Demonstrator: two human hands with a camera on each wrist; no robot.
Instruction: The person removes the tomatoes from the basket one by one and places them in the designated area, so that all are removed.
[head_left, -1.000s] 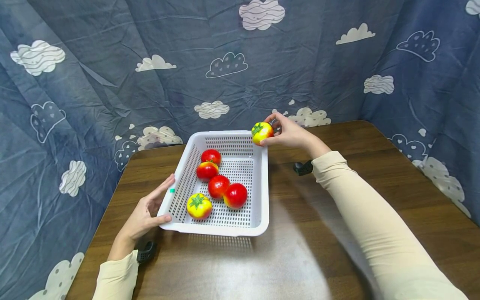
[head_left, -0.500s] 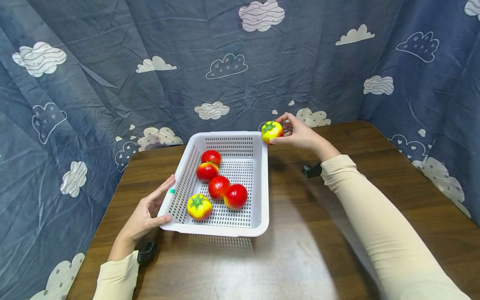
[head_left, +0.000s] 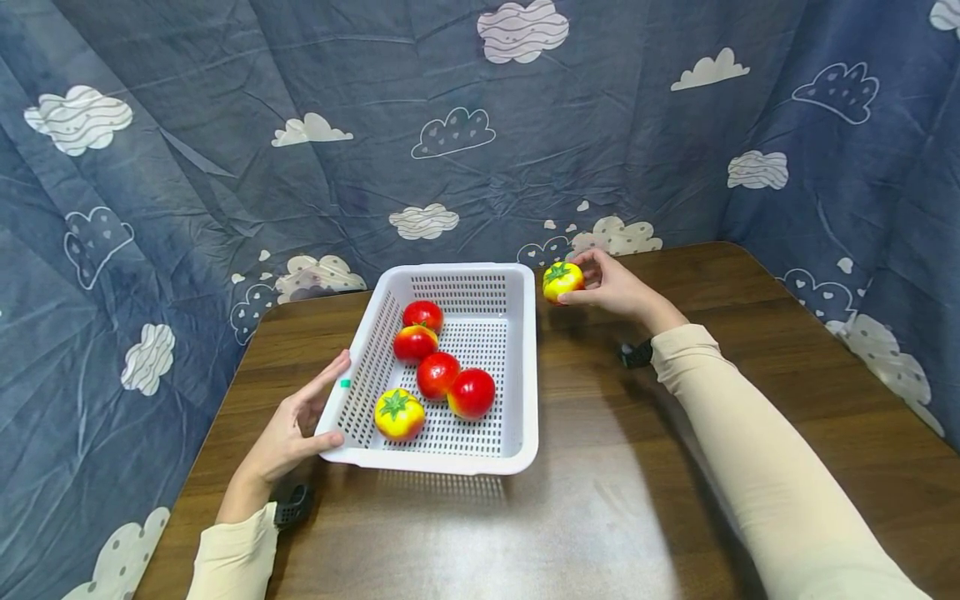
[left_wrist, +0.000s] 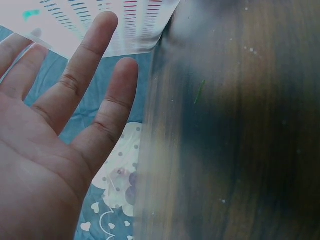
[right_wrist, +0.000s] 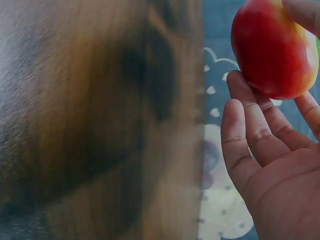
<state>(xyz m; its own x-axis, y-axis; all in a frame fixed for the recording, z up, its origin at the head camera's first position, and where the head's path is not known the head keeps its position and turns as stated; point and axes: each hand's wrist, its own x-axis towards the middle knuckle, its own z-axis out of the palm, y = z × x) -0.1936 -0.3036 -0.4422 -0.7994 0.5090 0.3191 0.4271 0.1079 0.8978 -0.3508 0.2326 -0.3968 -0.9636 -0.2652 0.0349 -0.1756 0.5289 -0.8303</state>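
My right hand (head_left: 613, 287) holds a yellow-and-red toy tomato (head_left: 562, 282) with a green leaf top, just outside the far right corner of a white perforated basket (head_left: 529, 375). In the right wrist view the red side of this tomato (right_wrist: 272, 50) shows between thumb and fingers. My left hand (head_left: 288, 433) rests against the basket's left side, its thumb at the near left corner. Spread, fairly straight fingers (left_wrist: 82, 75) show in the left wrist view. Several more tomatoes lie in the basket, among them a yellow one (head_left: 399, 415) and a red one (head_left: 471, 393).
The basket stands on a brown wooden table (head_left: 570, 517). A blue curtain (head_left: 420, 100) with white clouds hangs behind the table and along its sides. A small green mark (head_left: 345, 383) is on the basket's left rim.
My right hand has carried the held tomato rightward, from above the basket's far right corner to outside it, and lower over the last half second. The left hand and the basket stay put.
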